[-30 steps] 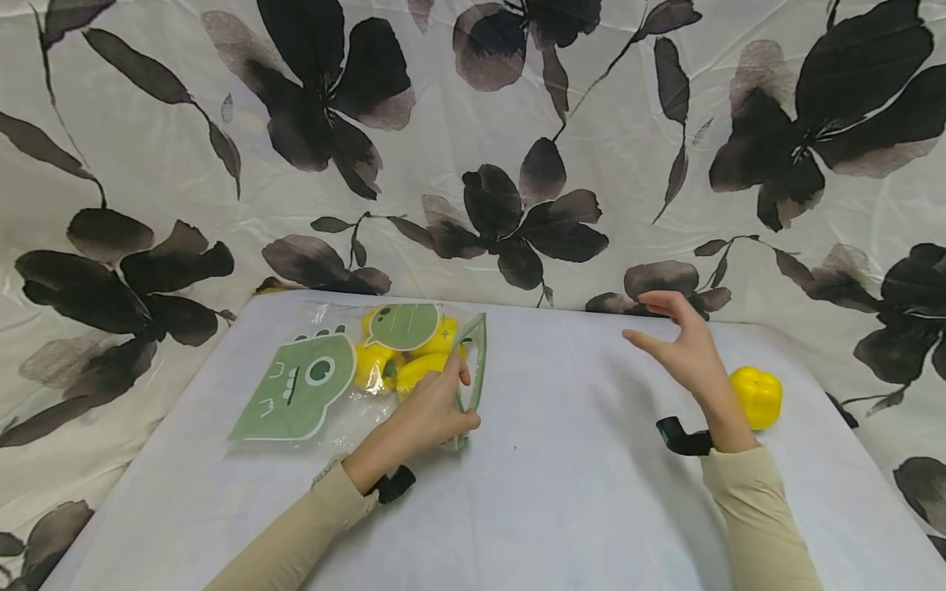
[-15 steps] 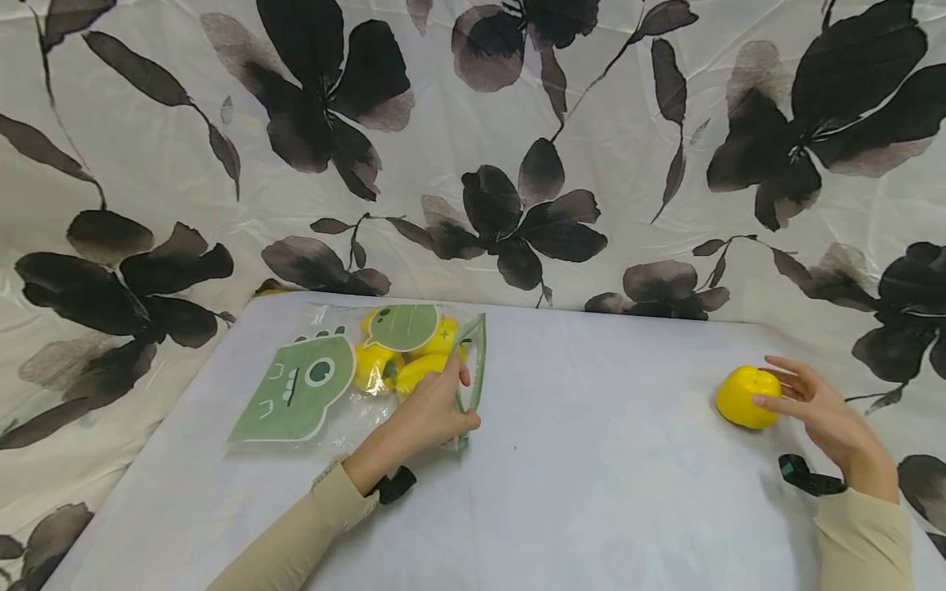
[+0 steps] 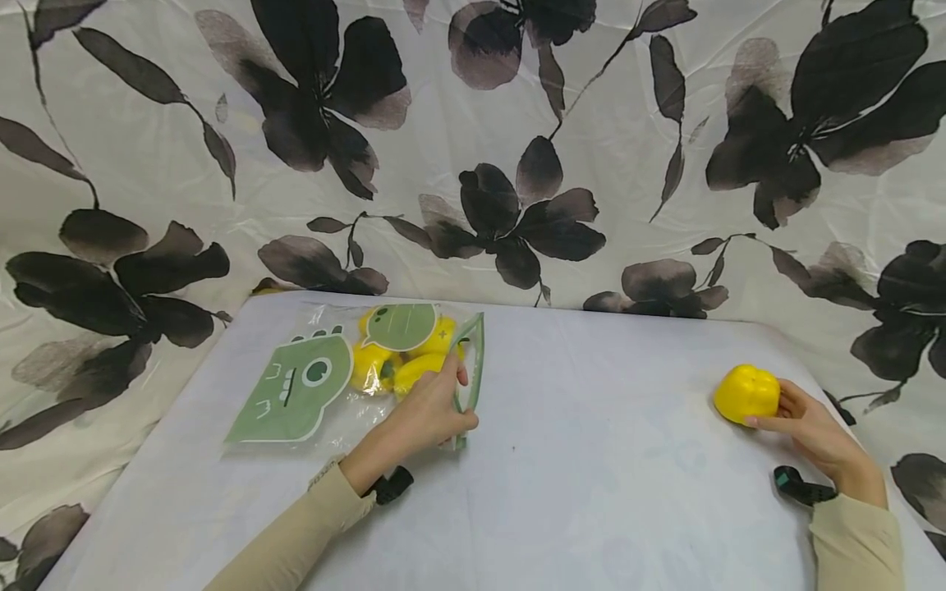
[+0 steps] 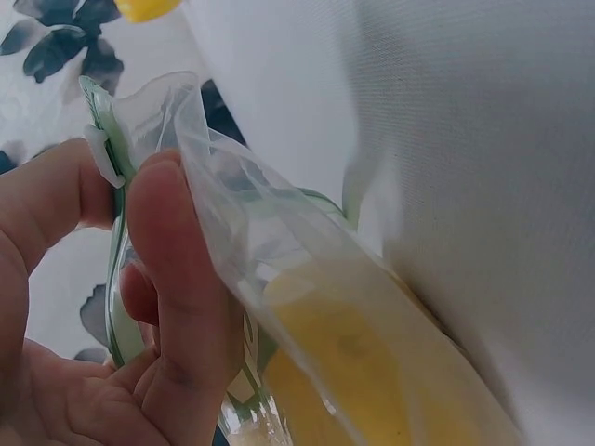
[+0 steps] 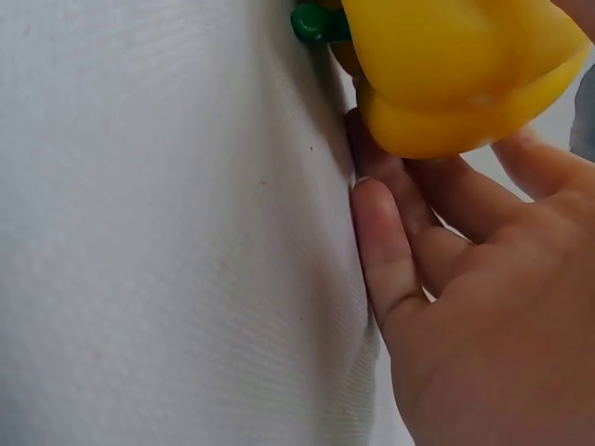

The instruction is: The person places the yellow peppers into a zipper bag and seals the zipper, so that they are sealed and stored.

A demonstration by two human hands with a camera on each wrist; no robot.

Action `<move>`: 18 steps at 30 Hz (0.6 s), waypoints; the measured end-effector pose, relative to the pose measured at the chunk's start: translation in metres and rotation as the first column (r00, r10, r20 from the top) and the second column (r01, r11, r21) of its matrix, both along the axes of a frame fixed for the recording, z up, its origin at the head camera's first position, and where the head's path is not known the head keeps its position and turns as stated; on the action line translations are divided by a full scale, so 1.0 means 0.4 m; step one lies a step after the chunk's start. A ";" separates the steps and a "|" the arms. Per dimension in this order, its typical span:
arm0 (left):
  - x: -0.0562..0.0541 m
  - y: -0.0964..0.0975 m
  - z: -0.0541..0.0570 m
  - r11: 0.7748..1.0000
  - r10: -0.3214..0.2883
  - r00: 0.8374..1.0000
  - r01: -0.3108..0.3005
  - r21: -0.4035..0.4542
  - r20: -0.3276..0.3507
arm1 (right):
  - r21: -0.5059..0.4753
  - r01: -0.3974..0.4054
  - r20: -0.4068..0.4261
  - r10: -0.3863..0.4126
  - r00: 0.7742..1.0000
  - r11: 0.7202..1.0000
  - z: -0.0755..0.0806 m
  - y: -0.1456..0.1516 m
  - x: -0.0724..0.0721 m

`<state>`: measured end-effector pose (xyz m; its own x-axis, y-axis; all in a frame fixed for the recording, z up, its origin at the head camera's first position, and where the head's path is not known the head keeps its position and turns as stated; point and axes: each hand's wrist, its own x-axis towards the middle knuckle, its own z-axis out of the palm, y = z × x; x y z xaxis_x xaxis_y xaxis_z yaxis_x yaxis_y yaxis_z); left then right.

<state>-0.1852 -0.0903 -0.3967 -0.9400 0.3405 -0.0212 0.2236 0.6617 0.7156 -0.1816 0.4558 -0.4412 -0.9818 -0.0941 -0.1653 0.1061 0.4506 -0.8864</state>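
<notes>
Here's the yellow pepper (image 3: 745, 396), over at the right of the white surface (image 3: 591, 468), green stem (image 5: 316, 23) turned down towards it, and the right hand (image 3: 826, 437) has it grasped between thumb and fingers! Well across, the left hand (image 3: 423, 412) pinches the green-edged opening of a clear bag (image 3: 288, 398), yellow pieces (image 3: 375, 368) inside. Behind, dark-flowered cloth (image 3: 650, 107).

Right hand (image 5: 488, 279) touching yellow pepper (image 5: 456, 74), green stem (image 5: 316, 23); white cloth (image 5: 167, 223) alongside

A pale, lightly creased cloth (image 3: 436, 107) — printed with large dark flowers (image 3: 489, 201) — hangs behind the white-covered bench (image 3: 584, 443) under soft light.
</notes>
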 end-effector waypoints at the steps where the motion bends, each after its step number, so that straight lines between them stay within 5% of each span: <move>1: 0.000 0.000 0.000 1.000 0.001 1.000 -0.001 0.000 -0.002 | 0.008 0.010 -0.003 -0.010 1.000 1.000 0.000 -0.001 -0.002; 12: -0.001 0.001 0.001 1.000 -0.010 1.000 0.010 0.008 -0.001 | 0.113 0.085 -0.064 -0.078 0.995 0.990 0.020 -0.029 -0.017; 18: 0.000 0.000 0.001 1.000 -0.004 1.000 0.004 0.003 0.005 | -0.068 0.079 -0.152 -0.089 0.984 0.995 0.056 -0.090 -0.045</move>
<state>-0.1854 -0.0903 -0.3964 -0.9384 0.3447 -0.0252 0.2225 0.6583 0.7191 -0.1994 0.4199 -0.4189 -0.9999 -0.0153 -0.0077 0.0011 0.3902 -0.9207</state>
